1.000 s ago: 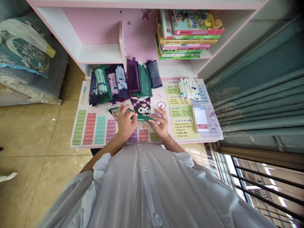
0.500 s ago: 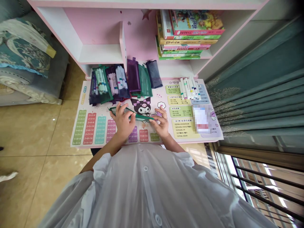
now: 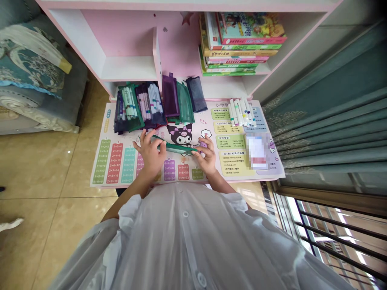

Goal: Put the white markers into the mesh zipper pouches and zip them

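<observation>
A green mesh pencil pouch [image 3: 177, 148] lies on the printed desk mat [image 3: 117, 161], in front of me. My left hand [image 3: 149, 153] rests on the pouch's left end with its fingers spread over it. At the pouch's right end, my right hand [image 3: 205, 155] has its fingers curled in a pinch. Loose white markers [image 3: 240, 112] lie in a row at the back right of the mat.
Several mesh pouches, some filled with markers [image 3: 139, 105], others flat [image 3: 181, 98], lie at the back of the desk. A stack of books [image 3: 238, 42] sits on the pink shelf above. A curtain [image 3: 326, 108] hangs on the right, a sofa [image 3: 30, 80] stands left.
My left hand has slid a little to the left along the pouch. The right hand has stayed at the pouch's right end.
</observation>
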A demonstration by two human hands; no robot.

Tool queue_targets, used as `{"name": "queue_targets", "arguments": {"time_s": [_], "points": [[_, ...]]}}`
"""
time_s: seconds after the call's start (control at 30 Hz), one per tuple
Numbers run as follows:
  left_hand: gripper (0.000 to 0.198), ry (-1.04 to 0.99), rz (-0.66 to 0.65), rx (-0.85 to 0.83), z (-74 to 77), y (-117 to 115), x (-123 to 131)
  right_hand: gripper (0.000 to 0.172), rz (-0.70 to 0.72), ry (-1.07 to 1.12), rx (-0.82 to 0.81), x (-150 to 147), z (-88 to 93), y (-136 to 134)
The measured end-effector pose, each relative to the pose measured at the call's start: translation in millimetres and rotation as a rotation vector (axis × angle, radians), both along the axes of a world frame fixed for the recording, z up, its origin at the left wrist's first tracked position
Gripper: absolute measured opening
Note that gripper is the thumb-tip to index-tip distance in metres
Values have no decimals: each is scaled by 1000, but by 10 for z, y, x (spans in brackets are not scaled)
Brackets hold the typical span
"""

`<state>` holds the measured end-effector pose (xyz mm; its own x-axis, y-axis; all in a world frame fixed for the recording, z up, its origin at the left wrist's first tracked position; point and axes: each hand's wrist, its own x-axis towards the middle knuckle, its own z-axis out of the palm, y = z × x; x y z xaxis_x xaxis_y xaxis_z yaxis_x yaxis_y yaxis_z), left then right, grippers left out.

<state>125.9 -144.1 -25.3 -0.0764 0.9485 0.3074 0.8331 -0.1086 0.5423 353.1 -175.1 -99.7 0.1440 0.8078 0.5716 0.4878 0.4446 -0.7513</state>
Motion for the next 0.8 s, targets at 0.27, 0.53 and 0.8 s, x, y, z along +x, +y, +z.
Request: {"name": "queue_targets", "arguments": {"time_s": [0.27, 0.53, 0.8], "points": [[20, 9, 16, 3, 2, -18, -53, 14, -7, -15, 46, 11, -26, 10], [19, -29, 35, -21, 30, -3, -121, 19, -4, 32, -15, 61, -27, 16], [19, -60, 45, -36, 16, -22, -146, 20, -13, -4, -39, 108, 8, 22]]}}
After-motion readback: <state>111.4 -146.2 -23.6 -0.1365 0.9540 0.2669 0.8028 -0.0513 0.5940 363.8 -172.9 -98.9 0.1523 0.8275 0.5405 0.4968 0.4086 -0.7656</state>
